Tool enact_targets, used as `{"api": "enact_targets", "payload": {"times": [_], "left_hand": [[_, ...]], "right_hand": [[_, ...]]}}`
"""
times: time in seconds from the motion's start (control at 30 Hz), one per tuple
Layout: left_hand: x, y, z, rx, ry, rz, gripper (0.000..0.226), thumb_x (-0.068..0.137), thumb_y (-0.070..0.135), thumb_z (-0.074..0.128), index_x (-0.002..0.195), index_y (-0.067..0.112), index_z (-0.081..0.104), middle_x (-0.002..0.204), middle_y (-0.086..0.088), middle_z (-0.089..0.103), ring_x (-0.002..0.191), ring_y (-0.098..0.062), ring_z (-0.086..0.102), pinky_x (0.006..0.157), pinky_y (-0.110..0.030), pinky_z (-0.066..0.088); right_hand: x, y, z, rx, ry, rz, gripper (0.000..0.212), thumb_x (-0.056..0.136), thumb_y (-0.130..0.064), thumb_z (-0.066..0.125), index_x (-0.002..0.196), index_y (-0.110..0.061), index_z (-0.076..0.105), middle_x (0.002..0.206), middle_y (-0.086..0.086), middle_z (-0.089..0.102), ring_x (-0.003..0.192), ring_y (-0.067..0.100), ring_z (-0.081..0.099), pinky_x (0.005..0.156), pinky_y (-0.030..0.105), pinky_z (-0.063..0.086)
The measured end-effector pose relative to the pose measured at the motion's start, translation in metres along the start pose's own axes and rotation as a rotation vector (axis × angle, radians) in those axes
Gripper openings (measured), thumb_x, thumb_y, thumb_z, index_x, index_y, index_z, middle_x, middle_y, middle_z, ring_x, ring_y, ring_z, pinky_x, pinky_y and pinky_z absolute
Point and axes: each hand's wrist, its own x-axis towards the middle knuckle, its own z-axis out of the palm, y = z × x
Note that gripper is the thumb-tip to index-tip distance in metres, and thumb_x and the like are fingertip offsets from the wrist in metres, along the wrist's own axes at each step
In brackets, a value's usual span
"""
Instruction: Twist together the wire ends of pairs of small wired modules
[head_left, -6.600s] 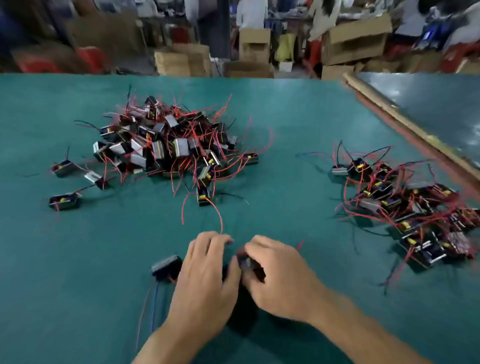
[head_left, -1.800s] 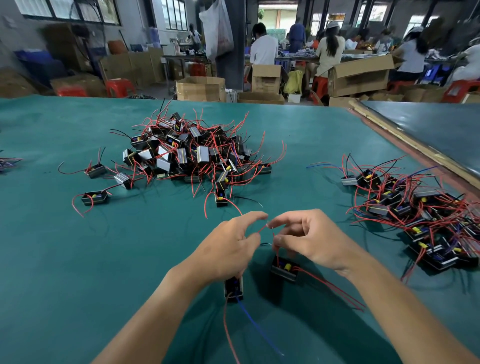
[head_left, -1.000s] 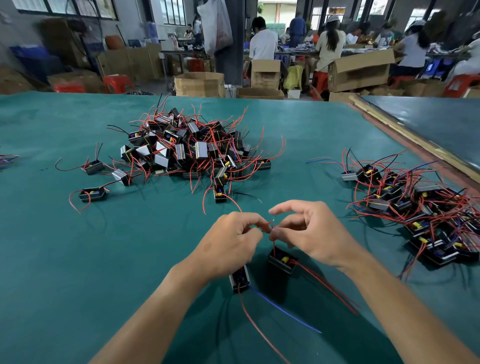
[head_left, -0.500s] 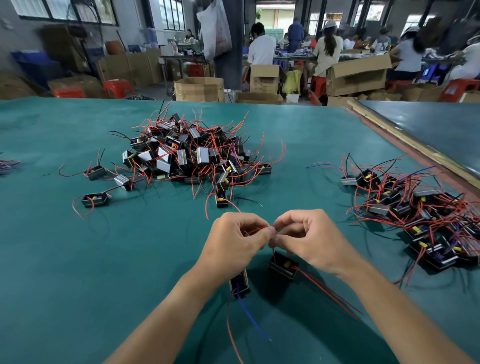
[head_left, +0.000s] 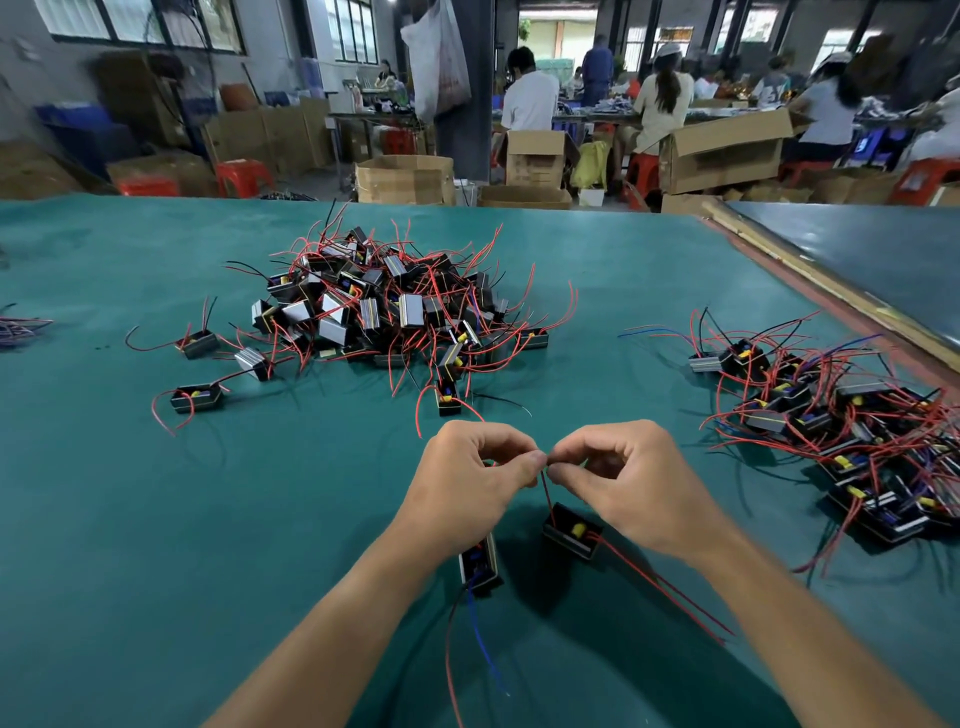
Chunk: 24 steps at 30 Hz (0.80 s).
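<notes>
plainly, the left hand (head_left: 470, 478) and the right hand (head_left: 639, 483) meet fingertip to fingertip just above the green table (head_left: 156, 545); each pinches, thumb against forefinger, at the spot where the thin red wire (head_left: 546, 493) rises from below; the bare ends themselves are hidden inside the pinch, so how far they are wound cannot be told; under the hands are the two modules of this pair, the left module (head_left: 479, 564) beneath the left wrist and the right module (head_left: 571, 530) just beside it, each a small black box with loose leads trailing toward the person; the modules look light enough to be dragged by their own leads, so a pull upward would likely lift or tip them; the wire looks soft and springy in its insulation, and its stripped strands are probably fine and easily frayed; the sensible hold seems to be close to the tips, on the insulation just below the bare ends, rolling gently rather than tugging; a large heap (head_left: 395, 317) of modules sits farther back, and a second heap (head_left: 841, 431) lies well to the right.
</notes>
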Motion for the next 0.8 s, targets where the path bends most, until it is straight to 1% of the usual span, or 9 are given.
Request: {"api": "enact_targets", "payload": {"times": [0.1,0.2,0.27,0.33,0.4,0.5,0.63,0.7,0.8], "left_hand": [[0.000,0.002,-0.002,-0.045,-0.045,-0.039,0.017,0.091,0.017,0.068,0.075,0.015,0.073,0.064,0.004,0.068,0.042,-0.012,0.043,0.044,-0.021,0.037],[0.000,0.004,-0.004,-0.066,-0.099,-0.049,0.021,0.092,0.013,0.066,0.072,0.015,0.072,0.061,0.006,0.066,0.041,-0.010,0.039,0.044,-0.021,0.034],[-0.001,0.005,-0.007,-0.075,-0.144,-0.070,0.020,0.092,0.013,0.066,0.074,0.015,0.073,0.061,0.006,0.066,0.042,-0.009,0.037,0.044,-0.019,0.032],[-0.001,0.005,-0.009,-0.079,-0.186,-0.077,0.017,0.092,0.013,0.068,0.076,0.012,0.074,0.061,0.005,0.066,0.041,-0.007,0.034,0.042,-0.017,0.029],[-0.002,0.005,-0.010,-0.061,-0.207,-0.061,0.015,0.091,0.012,0.069,0.078,0.008,0.075,0.061,0.004,0.064,0.041,-0.005,0.034,0.042,-0.017,0.028],[-0.004,0.007,-0.009,0.015,-0.237,-0.030,0.014,0.090,0.011,0.070,0.078,0.007,0.075,0.063,-0.001,0.064,0.050,-0.008,0.041,0.051,-0.020,0.033],[-0.005,0.008,-0.006,0.017,-0.266,-0.019,0.013,0.087,0.006,0.071,0.076,0.011,0.076,0.066,0.000,0.068,0.062,-0.012,0.050,0.063,-0.029,0.042],[-0.005,0.007,-0.005,0.030,-0.241,-0.015,0.016,0.086,0.008,0.072,0.073,0.015,0.076,0.065,-0.001,0.067,0.061,-0.014,0.047,0.062,-0.031,0.040],[-0.004,0.006,-0.004,0.019,-0.216,0.002,0.014,0.087,0.009,0.071,0.075,0.011,0.076,0.067,-0.007,0.070,0.062,-0.017,0.048,0.062,-0.036,0.042]], "right_hand": [[0.000,-0.003,-0.002,-0.024,0.047,-0.059,0.005,0.081,-0.024,0.075,0.076,-0.026,0.075,0.054,-0.013,0.058,0.046,0.002,0.038,0.047,0.016,0.031],[0.001,-0.005,-0.005,0.018,0.039,-0.093,0.012,0.079,-0.016,0.080,0.077,-0.028,0.078,0.071,-0.009,0.068,0.054,0.010,0.052,0.053,0.020,0.039],[0.001,-0.007,-0.006,0.051,0.007,-0.100,0.014,0.079,-0.015,0.081,0.078,-0.029,0.079,0.081,-0.007,0.069,0.062,0.011,0.058,0.058,0.020,0.043],[0.002,-0.008,-0.007,0.080,-0.025,-0.071,0.016,0.078,-0.014,0.082,0.078,-0.030,0.079,0.086,-0.007,0.069,0.069,0.014,0.063,0.059,0.027,0.049],[0.002,-0.008,-0.009,0.094,-0.049,-0.043,0.018,0.078,-0.012,0.082,0.076,-0.030,0.079,0.084,-0.007,0.071,0.073,0.015,0.066,0.062,0.031,0.051],[0.002,-0.009,-0.010,0.069,-0.081,-0.019,0.017,0.079,-0.014,0.082,0.074,-0.030,0.077,0.075,-0.008,0.072,0.070,0.008,0.065,0.064,0.019,0.048],[0.003,-0.009,-0.010,0.077,-0.115,0.039,0.015,0.082,-0.015,0.080,0.072,-0.026,0.075,0.069,-0.009,0.072,0.062,0.001,0.061,0.062,0.013,0.045],[0.004,-0.010,-0.009,0.096,-0.113,0.057,0.015,0.082,-0.016,0.080,0.071,-0.024,0.073,0.068,-0.007,0.071,0.059,0.002,0.059,0.062,0.017,0.047],[0.003,-0.012,-0.006,0.162,-0.032,0.071,0.015,0.081,-0.013,0.081,0.074,-0.022,0.071,0.068,-0.001,0.072,0.057,0.005,0.059,0.059,0.022,0.049]]}}
